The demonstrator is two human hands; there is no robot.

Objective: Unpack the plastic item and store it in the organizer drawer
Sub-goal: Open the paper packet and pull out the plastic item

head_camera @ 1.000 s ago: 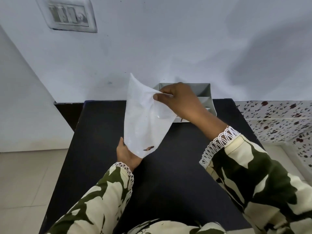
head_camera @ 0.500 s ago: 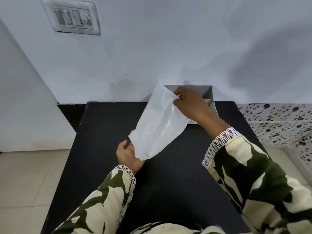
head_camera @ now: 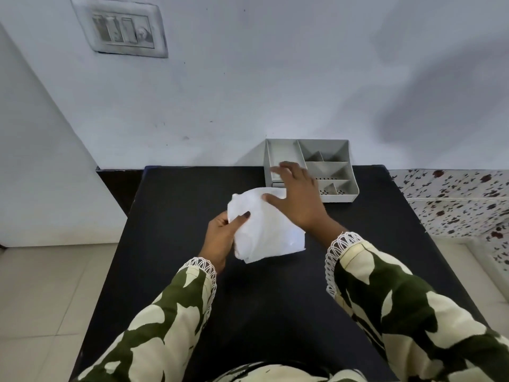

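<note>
Plastic pouch [head_camera: 268, 234] lies crumpled on the black table [head_camera: 170, 205] — thin, limp, slippery, I judge. My left hand [head_camera: 220, 238] pinches its left edge, the best hold; my right hand [head_camera: 298, 199] hovers spread above. Beyond sits the grey organizer [head_camera: 349, 188].

I find no legible text, label or number anywhere; the switch plate [head_camera: 119, 27], upper left, is unmarked.

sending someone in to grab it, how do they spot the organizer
Find the black table against the pale wall. At its far edge, right of centre, sits the organizer: a grey plastic tray split into open compartments, the only rigid thing there besides the white bag.
</note>
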